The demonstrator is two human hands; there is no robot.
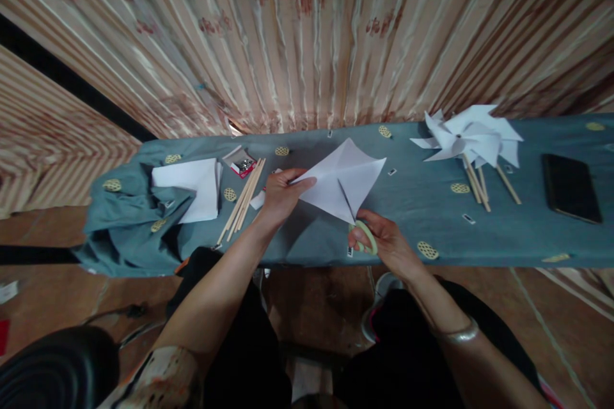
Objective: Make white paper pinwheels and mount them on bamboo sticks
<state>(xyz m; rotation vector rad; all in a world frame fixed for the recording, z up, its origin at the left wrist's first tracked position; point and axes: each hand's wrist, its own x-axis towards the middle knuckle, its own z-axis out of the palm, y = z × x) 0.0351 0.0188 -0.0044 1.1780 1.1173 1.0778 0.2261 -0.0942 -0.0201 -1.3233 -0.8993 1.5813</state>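
Observation:
My left hand (286, 190) pinches the left corner of a white square of paper (330, 172), thumb on top. The sheet is held above the cloth, turned like a diamond, with crease lines across it. In my right hand (381, 238) are scissors (365, 239) with pale green handles, my fingers closed around the loops. One dark blade lies over the paper, pointing from the near corner toward the middle; the other blade is hidden, likely beneath the sheet. Left of my left hand lie several thin wooden sticks (244, 199) and an opened small box of pins (240, 162).
Folded white paper (204, 188) lies at the left, partly under bunched cloth (139, 204). Several white paper pinwheels (472, 134) on sticks rest at the right, beside a black phone (570, 187). A pleated curtain (307, 45) hangs behind the narrow cloth-covered table (407, 204).

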